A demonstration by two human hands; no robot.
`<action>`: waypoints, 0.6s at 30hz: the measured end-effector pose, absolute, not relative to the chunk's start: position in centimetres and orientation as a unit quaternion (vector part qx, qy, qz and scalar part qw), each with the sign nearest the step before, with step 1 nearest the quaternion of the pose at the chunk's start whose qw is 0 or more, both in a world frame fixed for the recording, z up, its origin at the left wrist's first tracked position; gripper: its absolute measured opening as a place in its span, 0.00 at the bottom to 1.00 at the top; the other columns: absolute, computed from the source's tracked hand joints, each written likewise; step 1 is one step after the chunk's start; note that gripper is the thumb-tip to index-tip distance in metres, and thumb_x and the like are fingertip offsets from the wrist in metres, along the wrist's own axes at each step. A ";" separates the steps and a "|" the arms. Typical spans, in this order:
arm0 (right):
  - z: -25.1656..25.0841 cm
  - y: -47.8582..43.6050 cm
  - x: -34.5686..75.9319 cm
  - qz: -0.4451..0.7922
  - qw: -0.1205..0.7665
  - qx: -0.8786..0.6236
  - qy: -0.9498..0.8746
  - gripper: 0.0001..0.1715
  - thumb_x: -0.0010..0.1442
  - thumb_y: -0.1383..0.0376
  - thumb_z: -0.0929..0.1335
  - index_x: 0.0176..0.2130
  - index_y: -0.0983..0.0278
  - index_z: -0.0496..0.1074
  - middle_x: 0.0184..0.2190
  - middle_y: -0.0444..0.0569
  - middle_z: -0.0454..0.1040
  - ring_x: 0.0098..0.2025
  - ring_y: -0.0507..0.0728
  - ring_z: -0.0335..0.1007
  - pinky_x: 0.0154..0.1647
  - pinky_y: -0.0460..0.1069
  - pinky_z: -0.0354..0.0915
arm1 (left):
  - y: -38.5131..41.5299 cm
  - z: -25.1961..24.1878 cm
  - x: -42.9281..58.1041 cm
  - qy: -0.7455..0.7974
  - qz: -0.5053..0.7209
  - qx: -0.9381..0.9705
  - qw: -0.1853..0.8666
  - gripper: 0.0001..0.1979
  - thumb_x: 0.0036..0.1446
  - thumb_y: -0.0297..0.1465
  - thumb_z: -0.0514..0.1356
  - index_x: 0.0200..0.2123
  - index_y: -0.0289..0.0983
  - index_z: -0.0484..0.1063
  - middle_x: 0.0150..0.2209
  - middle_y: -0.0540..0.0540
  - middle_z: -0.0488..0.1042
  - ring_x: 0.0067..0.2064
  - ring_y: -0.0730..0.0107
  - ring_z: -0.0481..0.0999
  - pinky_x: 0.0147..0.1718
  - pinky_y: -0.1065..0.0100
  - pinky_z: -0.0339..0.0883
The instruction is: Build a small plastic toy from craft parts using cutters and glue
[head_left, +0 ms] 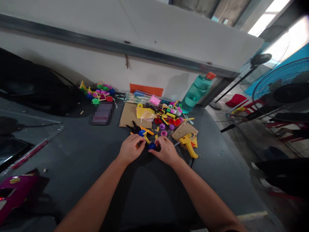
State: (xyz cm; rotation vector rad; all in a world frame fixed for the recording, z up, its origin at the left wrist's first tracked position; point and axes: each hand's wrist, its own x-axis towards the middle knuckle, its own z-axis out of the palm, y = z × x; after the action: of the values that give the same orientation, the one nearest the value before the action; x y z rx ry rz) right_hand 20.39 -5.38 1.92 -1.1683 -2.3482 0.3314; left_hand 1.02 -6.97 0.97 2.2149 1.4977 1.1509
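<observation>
Over the grey table, both hands work close together. My right hand (166, 149) is closed on a blue bottle cap (152, 146), gripped between thumb and fingers. My left hand (131, 149) is pinched just left of it, beside a small yellow strip (147, 139); what its fingertips hold is hidden. Just beyond the left hand lie black-handled pliers (134, 127), another blue cap (141, 132) and an orange-yellow stick (147, 130). A yellow hot glue gun (189, 145) rests to the right of my right hand, its nozzle pointing left.
Loose red and purple caps (163, 133), cardboard (126, 116) and a pink block (154, 100) lie beyond the hands. A teal water bottle (194, 93) leans by the wall. Colourful assembled pieces (98, 91) and a black bag (31, 83) are left. A fan (287, 91) stands right.
</observation>
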 end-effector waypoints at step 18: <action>2.9 -5.7 20.1 0.102 0.301 -0.384 -0.867 0.18 0.55 0.59 0.67 0.45 0.63 0.66 0.35 0.51 0.70 0.41 0.59 0.62 0.46 0.55 0.61 | -6.9 0.2 1.0 0.476 0.388 0.781 0.115 0.06 0.55 0.28 0.55 0.35 0.40 0.71 0.33 0.49 0.74 0.35 0.71 0.72 0.34 0.69 0.66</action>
State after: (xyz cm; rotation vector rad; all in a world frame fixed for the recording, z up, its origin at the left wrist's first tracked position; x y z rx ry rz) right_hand 20.05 -5.68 2.94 -1.0187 -2.3005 0.2718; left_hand 1.03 -6.85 0.21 2.2882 1.3944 1.1355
